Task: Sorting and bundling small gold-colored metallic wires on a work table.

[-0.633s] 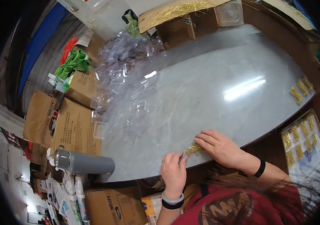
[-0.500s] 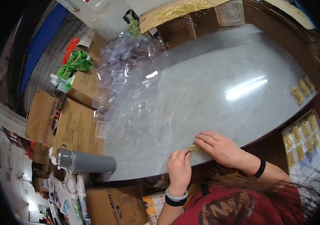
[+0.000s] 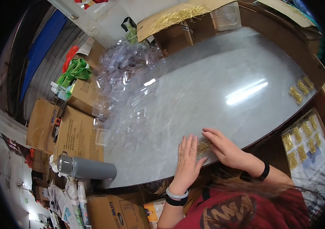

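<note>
View: head cam, looking down at desk & both hands.
Desk point(image 3: 185, 103): grey, marbled, glossy; is reflecting a bright light strip point(image 3: 247, 91) R of ctr.
Room: pale wall point(image 3: 111, 17) is rising behind; blue sheet point(image 3: 44, 53) is hanging upper L; red bag point(image 3: 69, 57) & green checked bag point(image 3: 74, 72) are sitting beyond the desk's L side.
Gold bundle point(image 3: 203, 147): is lying on desk nr front edge, btw the two hands, partly covered.
Left grip point(image 3: 187, 162): is lying flat, fingers straight & close tog., thumb spread, just beside bundle.
Right grip point(image 3: 227, 150): fingers are bending loosely over bundle's R side; thumb's hidden, so can't tell if pinching.
Divided cardbd box point(image 3: 188, 36): is standing at far edge; loose gold strands point(image 3: 181, 17) are lying on its top flap.
White basket point(image 3: 226, 17): is standing next to that box, contents unclear.
Clear plastic cases point(image 3: 120, 84): are heaping up on desk's L side.
Grey bottle point(image 3: 90, 168): is lying on its side, L front.
Cartons point(image 3: 80, 135): are standing along L side.
Three gold bundles point(image 3: 302, 88): are lying at desk's R end.
White sheet point(image 3: 315, 168): is carrying more gold bundles in rows, below desk's R edge.
</note>
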`<state>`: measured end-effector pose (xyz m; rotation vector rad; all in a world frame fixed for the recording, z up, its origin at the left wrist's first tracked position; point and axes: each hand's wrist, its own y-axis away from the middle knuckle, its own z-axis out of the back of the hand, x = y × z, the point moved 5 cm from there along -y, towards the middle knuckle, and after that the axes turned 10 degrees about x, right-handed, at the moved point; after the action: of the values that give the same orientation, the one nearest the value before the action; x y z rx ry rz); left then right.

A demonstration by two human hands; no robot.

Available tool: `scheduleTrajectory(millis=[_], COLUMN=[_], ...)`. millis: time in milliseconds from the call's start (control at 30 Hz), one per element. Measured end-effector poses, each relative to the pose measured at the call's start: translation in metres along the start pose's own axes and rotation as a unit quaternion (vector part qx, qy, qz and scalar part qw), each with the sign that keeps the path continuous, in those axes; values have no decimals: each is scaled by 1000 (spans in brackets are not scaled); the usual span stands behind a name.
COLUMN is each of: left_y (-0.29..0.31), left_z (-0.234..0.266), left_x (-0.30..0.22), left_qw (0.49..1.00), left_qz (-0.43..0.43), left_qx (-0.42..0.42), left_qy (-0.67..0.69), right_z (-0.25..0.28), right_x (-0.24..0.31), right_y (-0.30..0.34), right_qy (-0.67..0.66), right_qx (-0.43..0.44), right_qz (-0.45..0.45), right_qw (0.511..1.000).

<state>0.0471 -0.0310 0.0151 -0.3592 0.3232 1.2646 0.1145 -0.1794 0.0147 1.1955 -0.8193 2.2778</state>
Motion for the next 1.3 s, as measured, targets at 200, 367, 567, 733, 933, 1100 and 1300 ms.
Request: scheduleTrajectory(millis=[200, 367, 567, 733, 933, 1100, 1300], left_y=[-3, 6, 4, 8, 10, 11, 7], left_z=[-9, -7, -12, -6, -10, -17, -12], left_x=[-5, -1, 1, 4, 9, 10, 6], left_qw=[1000, 999, 999, 999, 991, 995, 996], left_qz=[3, 11, -1, -5, 23, 39, 14], left_qx=[-2, -22, -35, -25, -17, -13, -3], left_qy=[-20, 33, 23, 40, 134, 89, 91], right_z=[-31, 2, -16, -5, -20, -24, -22], right_x=[11, 6, 10, 22, 13, 18, 13], right_y=[12, 3, 14, 0, -1, -2, -11], right_qy=[10, -62, 11, 87, 332, 321, 324], right_qx=[-50, 7, 5, 43, 107, 88, 92], right_qz=[-4, -6, -24, 36, 81, 73, 82], right_qw=[999, 998, 1000, 995, 934, 940, 938])
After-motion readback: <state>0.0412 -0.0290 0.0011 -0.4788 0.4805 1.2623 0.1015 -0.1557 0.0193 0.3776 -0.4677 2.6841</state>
